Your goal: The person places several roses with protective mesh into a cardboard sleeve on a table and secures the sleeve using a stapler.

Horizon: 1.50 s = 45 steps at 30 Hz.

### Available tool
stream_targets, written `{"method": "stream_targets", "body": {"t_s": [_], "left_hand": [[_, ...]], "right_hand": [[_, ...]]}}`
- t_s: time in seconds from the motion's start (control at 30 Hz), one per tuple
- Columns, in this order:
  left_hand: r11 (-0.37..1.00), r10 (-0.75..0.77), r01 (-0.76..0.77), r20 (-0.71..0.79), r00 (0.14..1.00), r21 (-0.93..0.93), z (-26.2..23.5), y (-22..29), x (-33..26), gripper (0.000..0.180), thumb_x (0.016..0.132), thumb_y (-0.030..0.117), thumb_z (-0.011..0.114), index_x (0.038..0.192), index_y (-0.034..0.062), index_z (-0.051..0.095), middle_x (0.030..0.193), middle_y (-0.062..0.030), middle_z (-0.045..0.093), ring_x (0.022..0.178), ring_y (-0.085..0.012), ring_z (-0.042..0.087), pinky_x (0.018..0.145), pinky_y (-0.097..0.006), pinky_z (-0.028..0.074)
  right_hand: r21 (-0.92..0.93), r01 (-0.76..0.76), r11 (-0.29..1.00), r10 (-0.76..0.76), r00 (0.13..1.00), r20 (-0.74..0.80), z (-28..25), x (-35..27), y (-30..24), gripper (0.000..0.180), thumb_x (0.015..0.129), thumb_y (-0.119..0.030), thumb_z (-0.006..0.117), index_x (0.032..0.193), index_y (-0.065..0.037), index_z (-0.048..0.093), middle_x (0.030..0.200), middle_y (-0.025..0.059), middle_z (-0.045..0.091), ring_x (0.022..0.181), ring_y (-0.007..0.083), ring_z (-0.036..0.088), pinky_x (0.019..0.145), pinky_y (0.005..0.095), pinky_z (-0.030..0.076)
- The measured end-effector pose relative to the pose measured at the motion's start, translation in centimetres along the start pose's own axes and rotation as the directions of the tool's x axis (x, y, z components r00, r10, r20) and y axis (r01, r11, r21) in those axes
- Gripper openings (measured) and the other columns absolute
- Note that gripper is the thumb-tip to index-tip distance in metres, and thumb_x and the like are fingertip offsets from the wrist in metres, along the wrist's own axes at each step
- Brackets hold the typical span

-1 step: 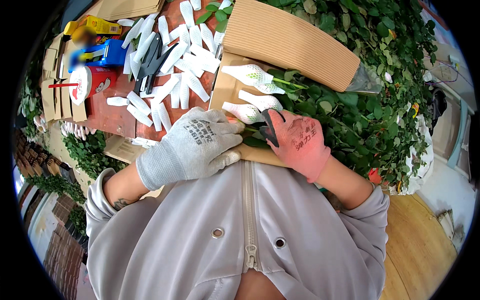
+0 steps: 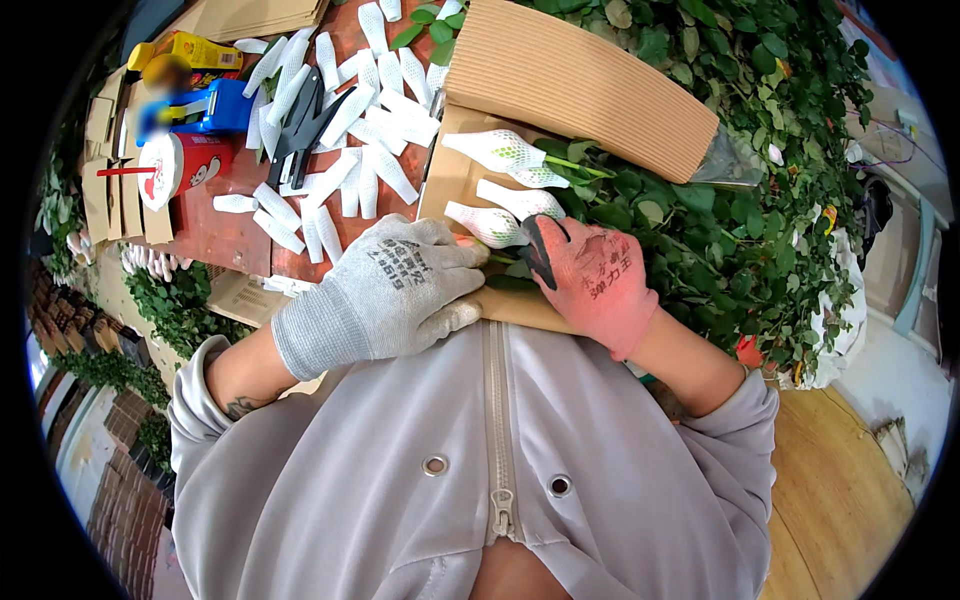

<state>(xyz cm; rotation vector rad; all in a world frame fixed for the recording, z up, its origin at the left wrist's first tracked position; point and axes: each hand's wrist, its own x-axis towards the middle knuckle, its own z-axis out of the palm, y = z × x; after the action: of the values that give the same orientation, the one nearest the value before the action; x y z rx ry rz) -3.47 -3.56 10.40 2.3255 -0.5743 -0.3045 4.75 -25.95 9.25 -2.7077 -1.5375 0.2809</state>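
Note:
My left hand (image 2: 405, 285), in a grey knit glove, curls its fingers round a flower; an orange patch peeps out at the fingertips and a green stem runs off to the right. In a pink glove with black fingers, my right hand (image 2: 590, 275) closes on leafy stem beside it. Just above the hands lie flower heads in white mesh sleeves (image 2: 487, 224), their stems leading right into dense green leaves (image 2: 650, 210). Under them is a sheet of brown cardboard (image 2: 450, 185). My palms and part of the held stem are hidden.
Loose white mesh sleeves (image 2: 390, 170) and a black stapler-like tool (image 2: 298, 130) cover the reddish table (image 2: 235, 235). Left of them stand a red cup with a straw (image 2: 185, 165), a blue tape dispenser (image 2: 215, 105) and a yellow package (image 2: 205, 50). Corrugated cardboard (image 2: 580, 85) lies over the flowers' far side.
My right hand has shifted very slightly. The left hand and the flowers look the same.

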Motion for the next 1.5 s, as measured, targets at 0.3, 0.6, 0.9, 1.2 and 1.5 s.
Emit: {"method": "stream_targets", "body": {"t_s": [0.3,0.6,0.9,1.2,1.5], "left_hand": [[0.99,0.064,-0.06,0.023,0.998,-0.124,0.1,-1.4,0.1,0.034,0.081,0.027,0.066,0.104,0.0027,0.065,0.108,-0.0106,0.064,0.101,-0.0275,0.058,0.086,-0.04,0.046],[0.984,0.035,-0.004,-0.172,0.985,0.18,-0.2,-3.7,1.7,0.025,0.074,0.017,0.066,0.099,0.0111,0.065,0.092,-0.0065,0.061,0.084,-0.0263,0.06,0.073,-0.038,0.047],[0.987,-0.105,0.127,-0.206,0.973,0.096,-1.5,-6.8,1.2,0.017,0.078,0.01,0.061,0.095,0.0085,0.063,0.088,-0.0077,0.059,0.082,-0.0271,0.06,0.072,-0.036,0.048],[0.966,-0.12,0.053,-0.258,0.959,-0.252,1.9,-7.4,2.2,0.014,0.075,0.001,0.067,0.088,0.0052,0.065,0.077,-0.0081,0.064,0.074,-0.0244,0.062,0.066,-0.033,0.049],[0.968,-0.097,0.157,-0.288,0.953,0.195,-3.9,-6.4,-0.9,0.025,0.075,0.014,0.066,0.099,0.0085,0.064,0.099,-0.0072,0.064,0.092,-0.0219,0.061,0.08,-0.035,0.048]], "right_hand": [[0.05,0.171,0.984,-0.162,0.974,-0.158,0.7,0.8,0.6,0.03,0.076,-0.016,0.057,0.104,-0.009,0.058,0.081,0.0067,0.055,0.069,0.0219,0.06,0.055,0.0347,0.046],[0.11,0.083,0.99,-0.089,0.995,0.047,0.5,1.5,0.4,0.017,0.076,-0.014,0.054,0.091,-0.007,0.055,0.076,0.0062,0.058,0.067,0.0228,0.061,0.056,0.0342,0.047],[0.202,-0.009,0.979,-0.003,0.998,0.059,1.4,1.5,0.3,0.018,0.077,-0.015,0.061,0.093,-0.008,0.055,0.081,0.0062,0.058,0.071,0.0259,0.059,0.06,0.0376,0.046],[0.259,-0.007,0.966,0.007,1.0,0.0,1.9,1.4,0.5,0.013,0.076,-0.01,0.054,0.088,-0.006,0.053,0.08,0.0101,0.059,0.069,0.0266,0.061,0.055,0.0375,0.047],[0.079,0.059,0.995,-0.065,0.995,0.07,0.8,1.8,0.1,0.014,0.079,-0.014,0.052,0.091,-0.009,0.056,0.079,0.0063,0.059,0.069,0.0217,0.062,0.052,0.0343,0.046]]}}
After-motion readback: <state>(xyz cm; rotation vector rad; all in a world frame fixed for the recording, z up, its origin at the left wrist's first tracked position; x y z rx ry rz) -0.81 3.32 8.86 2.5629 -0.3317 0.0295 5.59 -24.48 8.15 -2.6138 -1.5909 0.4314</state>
